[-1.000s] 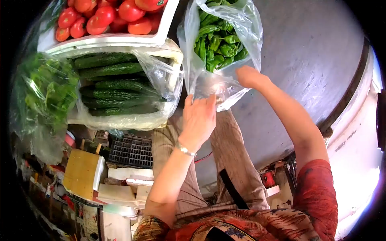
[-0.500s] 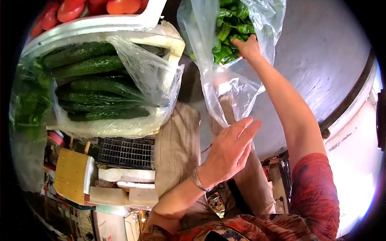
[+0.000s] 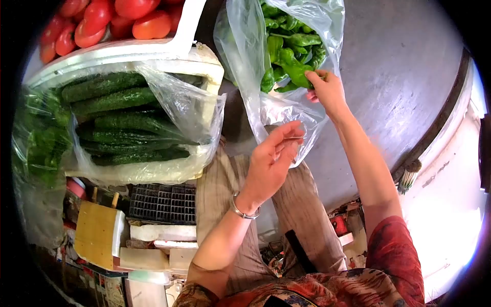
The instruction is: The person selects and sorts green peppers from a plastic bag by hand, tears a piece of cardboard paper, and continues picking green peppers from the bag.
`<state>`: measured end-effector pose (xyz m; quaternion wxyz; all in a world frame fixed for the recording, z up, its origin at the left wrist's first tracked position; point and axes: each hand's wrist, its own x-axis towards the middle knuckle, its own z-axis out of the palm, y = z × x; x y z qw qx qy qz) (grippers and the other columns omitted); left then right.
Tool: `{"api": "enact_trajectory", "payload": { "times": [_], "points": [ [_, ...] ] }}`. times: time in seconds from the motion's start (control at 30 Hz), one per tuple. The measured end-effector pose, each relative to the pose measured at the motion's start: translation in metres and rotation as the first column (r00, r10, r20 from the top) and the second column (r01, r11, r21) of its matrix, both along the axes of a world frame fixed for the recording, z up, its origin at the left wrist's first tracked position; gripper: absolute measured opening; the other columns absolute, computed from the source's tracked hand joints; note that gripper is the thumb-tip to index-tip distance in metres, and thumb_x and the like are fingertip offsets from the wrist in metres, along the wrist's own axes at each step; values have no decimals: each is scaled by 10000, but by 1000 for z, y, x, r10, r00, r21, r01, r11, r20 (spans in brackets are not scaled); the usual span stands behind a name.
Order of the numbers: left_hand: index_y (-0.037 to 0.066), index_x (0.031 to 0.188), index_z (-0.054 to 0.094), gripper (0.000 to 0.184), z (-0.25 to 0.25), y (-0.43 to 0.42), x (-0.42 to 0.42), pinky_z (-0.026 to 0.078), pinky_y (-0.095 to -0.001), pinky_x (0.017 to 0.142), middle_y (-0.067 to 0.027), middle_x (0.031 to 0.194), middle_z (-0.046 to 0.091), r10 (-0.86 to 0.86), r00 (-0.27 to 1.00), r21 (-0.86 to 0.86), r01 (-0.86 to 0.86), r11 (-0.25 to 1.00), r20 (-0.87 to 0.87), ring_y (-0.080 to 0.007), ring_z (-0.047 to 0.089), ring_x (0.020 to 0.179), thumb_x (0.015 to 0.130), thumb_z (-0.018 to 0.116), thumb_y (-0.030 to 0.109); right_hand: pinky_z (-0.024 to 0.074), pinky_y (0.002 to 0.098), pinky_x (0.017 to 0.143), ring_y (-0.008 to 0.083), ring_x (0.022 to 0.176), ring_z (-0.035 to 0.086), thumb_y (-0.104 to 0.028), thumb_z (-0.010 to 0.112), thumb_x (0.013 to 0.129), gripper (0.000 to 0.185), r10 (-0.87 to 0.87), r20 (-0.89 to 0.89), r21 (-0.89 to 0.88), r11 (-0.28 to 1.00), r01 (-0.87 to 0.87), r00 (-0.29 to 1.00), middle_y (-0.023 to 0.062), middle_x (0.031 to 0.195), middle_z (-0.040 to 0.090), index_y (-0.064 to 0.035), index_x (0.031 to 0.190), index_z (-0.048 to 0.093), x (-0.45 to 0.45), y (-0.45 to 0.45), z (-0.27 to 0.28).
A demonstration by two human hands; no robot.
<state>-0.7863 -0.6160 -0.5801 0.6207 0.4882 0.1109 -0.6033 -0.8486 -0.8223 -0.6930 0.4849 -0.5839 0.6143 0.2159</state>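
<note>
A clear plastic bag [image 3: 247,77] holds several green peppers [image 3: 305,40] at the top centre. My right hand [image 3: 327,89] pinches one green pepper [image 3: 292,65] at the bag's lower right part. Just below the peppers, in front of the bag's loose plastic, is my left hand [image 3: 272,162], palm turned inward. Its fingers are partly curled and apart, and nothing shows between them. A metal bracelet circles the left wrist.
Cucumbers [image 3: 128,123] lie in a plastic-lined foam box [image 3: 215,74] at left, below a white box [image 3: 110,50] of tomatoes [image 3: 152,24]. Bagged leafy greens [image 3: 43,130] are at far left. A black crate [image 3: 162,203] sits below the cucumbers. A grey surface [image 3: 404,66] spans the right.
My right hand has moved into the bag and taken hold of a pepper. My left hand has let go of the bag's edge and, after dropping lower, has risen slightly.
</note>
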Motion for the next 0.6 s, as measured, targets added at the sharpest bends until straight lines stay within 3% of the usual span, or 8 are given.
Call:
{"api": "enact_trajectory", "payload": {
  "times": [0.07,0.2,0.27,0.33,0.4,0.47,0.53,0.6],
  "points": [
    [26,1388,460,421,-6,0,-2,494,-311,892,-115,1264,578,64,992,-12,-66,998,-111,-187,585,1107,976,522,90,487,260,513,133,545,602,-302,638,880,519,-192,94,124,976,179,977,92,723,642,101,1199,564,-10,5,10],
    [23,1416,418,467,-11,-5,-1,502,-340,906,-133,1301,546,188,974,123,-173,977,-123,-214,573,1134,977,544,120,466,247,520,99,550,572,-278,608,927,432,-456,167,211,882,420,874,65,790,634,20,1233,544,-12,32,47],
    [43,1464,341,568,-13,-6,5,486,-367,945,-143,1332,521,315,914,227,-260,939,-256,-230,556,1165,967,587,167,468,248,600,107,622,572,-232,625,911,483,-456,240,285,877,387,857,47,832,621,20,1309,516,-12,43,73],
    [12,1469,286,656,-15,-5,6,464,-357,964,-145,1338,511,365,881,214,-311,926,-302,-220,574,1118,939,633,180,488,250,661,114,703,600,-191,624,920,450,-284,333,396,908,140,899,39,872,635,-17,1323,529,-24,46,90],
    [1,1403,359,592,-15,-5,10,462,-347,969,-139,1305,547,391,823,58,-405,913,-411,-213,574,1124,920,658,169,503,261,752,129,815,620,-153,622,925,421,-227,421,525,851,-32,878,41,939,650,-46,1324,545,-15,54,115],
    [6,1250,499,417,-13,-9,9,486,-337,926,-119,1176,624,509,788,224,-457,861,-348,-205,602,1076,894,677,130,507,290,831,154,895,626,-170,599,941,415,-233,452,560,825,-70,861,59,1016,658,-26,1325,537,-17,54,111],
    [8,1111,555,251,-19,-3,11,502,-386,932,-127,1047,644,487,839,194,-450,872,-242,-255,626,1061,897,652,98,505,311,852,162,919,622,-224,602,936,461,-250,352,599,801,-11,902,86,1080,647,-7,1334,518,-7,32,87],
    [5,1045,563,207,-18,-3,15,532,-367,859,-136,948,654,452,876,199,-419,886,-167,-254,655,969,880,653,92,507,310,843,177,929,613,-255,619,913,527,-342,201,396,885,244,918,116,1072,637,35,1334,494,-5,24,34]
  ]
}}
